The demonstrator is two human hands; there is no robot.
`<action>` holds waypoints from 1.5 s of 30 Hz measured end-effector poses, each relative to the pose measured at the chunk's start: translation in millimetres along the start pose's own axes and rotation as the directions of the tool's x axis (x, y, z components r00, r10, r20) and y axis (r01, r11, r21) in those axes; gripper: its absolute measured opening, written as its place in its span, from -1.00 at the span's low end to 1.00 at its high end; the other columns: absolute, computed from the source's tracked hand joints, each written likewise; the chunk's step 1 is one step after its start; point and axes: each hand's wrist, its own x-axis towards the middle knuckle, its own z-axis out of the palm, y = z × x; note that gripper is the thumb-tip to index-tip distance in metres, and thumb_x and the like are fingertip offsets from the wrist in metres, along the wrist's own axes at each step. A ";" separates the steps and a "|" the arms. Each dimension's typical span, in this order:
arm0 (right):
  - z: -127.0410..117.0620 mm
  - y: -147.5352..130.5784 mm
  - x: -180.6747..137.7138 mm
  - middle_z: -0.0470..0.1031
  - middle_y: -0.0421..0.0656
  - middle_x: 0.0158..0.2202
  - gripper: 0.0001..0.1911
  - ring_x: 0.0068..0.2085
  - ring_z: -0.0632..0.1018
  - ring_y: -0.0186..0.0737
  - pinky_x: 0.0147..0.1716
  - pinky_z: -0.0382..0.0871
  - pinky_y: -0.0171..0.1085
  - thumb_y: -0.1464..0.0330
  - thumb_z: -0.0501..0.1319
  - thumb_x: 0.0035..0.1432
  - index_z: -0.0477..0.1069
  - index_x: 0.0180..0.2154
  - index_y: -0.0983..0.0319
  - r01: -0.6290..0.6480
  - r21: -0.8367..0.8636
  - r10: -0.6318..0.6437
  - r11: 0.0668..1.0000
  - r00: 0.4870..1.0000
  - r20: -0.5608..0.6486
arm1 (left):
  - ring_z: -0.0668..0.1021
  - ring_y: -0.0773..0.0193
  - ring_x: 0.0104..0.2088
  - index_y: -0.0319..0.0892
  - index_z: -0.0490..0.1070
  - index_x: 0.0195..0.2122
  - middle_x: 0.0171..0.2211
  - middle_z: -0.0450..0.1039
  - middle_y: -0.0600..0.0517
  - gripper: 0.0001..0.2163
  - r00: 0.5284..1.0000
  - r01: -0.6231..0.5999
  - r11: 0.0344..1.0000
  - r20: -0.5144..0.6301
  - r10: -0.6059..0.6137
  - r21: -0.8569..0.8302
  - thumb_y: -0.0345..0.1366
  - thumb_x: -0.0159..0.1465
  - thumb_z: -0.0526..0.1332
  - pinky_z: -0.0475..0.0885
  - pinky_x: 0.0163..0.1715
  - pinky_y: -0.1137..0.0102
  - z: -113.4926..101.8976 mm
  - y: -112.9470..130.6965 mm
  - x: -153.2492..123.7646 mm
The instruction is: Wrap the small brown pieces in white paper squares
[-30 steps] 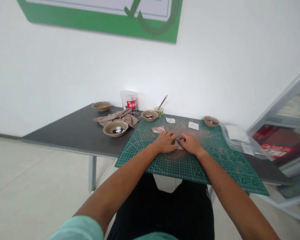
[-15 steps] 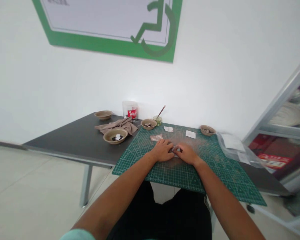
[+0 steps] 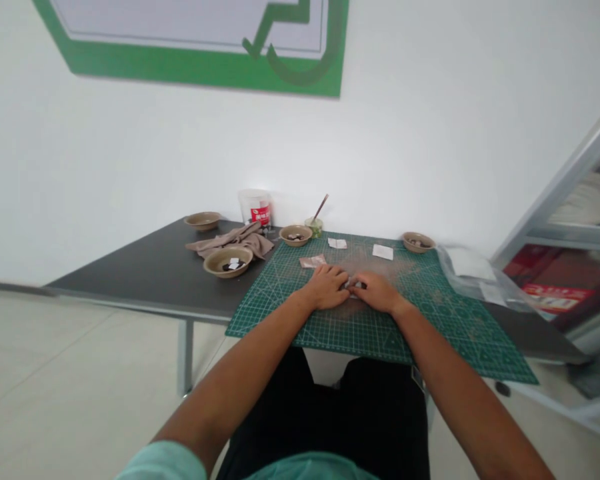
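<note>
My left hand [image 3: 329, 288] and my right hand [image 3: 379, 291] rest side by side on the green cutting mat [image 3: 430, 313], fingertips meeting over a small pale piece [image 3: 356, 286] that they pinch between them. The fingers of both hands are curled and pressed together on it. Most of the piece is hidden under the fingers. A small brownish packet [image 3: 313, 261] lies on the mat just beyond my left hand.
On the dark table [image 3: 145, 273] stand several brown bowls [image 3: 228, 260], a beige cloth [image 3: 240, 239], a white tub with a red label [image 3: 255, 207] and a small jar with a stick [image 3: 316, 223]. White paper squares [image 3: 383, 251] lie on the mat. A plastic bag [image 3: 473, 273] sits at the right.
My hands stay together on the small piece. Only the head camera has shifted, so the scene sits a little differently in view.
</note>
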 end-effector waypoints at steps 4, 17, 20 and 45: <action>-2.2 0.8 -0.2 0.55 -0.12 -0.29 -0.85 -0.28 0.46 -0.21 -0.23 0.28 -0.24 0.31 0.24 0.22 0.54 -0.30 0.24 -0.015 -0.001 0.015 1.000 1.000 -0.019 | 0.36 0.02 0.08 -0.10 0.39 -0.10 0.01 0.39 -0.05 -0.75 1.000 -0.004 1.000 0.001 0.004 0.001 -0.11 0.32 0.07 0.21 0.12 0.11 1.0 0.0 -0.7; -7.9 2.9 -5.7 0.58 -0.16 -0.32 -0.88 -0.31 0.50 -0.22 -0.26 0.30 -0.26 0.31 0.28 0.20 0.57 -0.28 0.20 0.008 -0.005 -0.008 1.000 0.999 0.044 | 0.31 -0.04 0.19 -0.09 0.38 -0.01 0.21 0.28 -0.07 -0.65 0.998 0.065 0.998 0.006 -0.064 -0.014 -0.01 0.29 0.12 0.17 0.17 0.05 3.3 -1.9 -4.1; -3.9 -0.4 -0.1 0.60 -0.19 -0.26 -0.88 -0.26 0.52 -0.24 -0.21 0.31 -0.27 0.30 0.28 0.21 0.57 -0.25 0.16 0.036 -0.005 -0.036 0.999 0.997 0.068 | 0.30 0.00 0.19 -0.07 0.38 -0.03 0.16 0.32 -0.03 -0.69 0.998 0.057 0.998 0.011 -0.057 -0.015 -0.04 0.32 0.08 0.15 0.19 0.08 2.0 -0.2 -6.1; -6.6 7.6 -1.7 0.60 -0.16 -0.19 -0.87 -0.12 0.52 -0.15 -0.05 0.24 -0.20 0.30 0.21 0.26 0.54 -0.25 0.14 0.068 -0.164 -0.057 0.984 0.996 0.069 | 0.39 -0.01 0.09 -0.10 0.37 -0.07 0.04 0.38 -0.06 -0.65 0.995 0.095 0.994 -0.014 -0.096 -0.062 0.03 0.28 0.12 0.28 0.09 0.12 9.0 -1.1 -3.2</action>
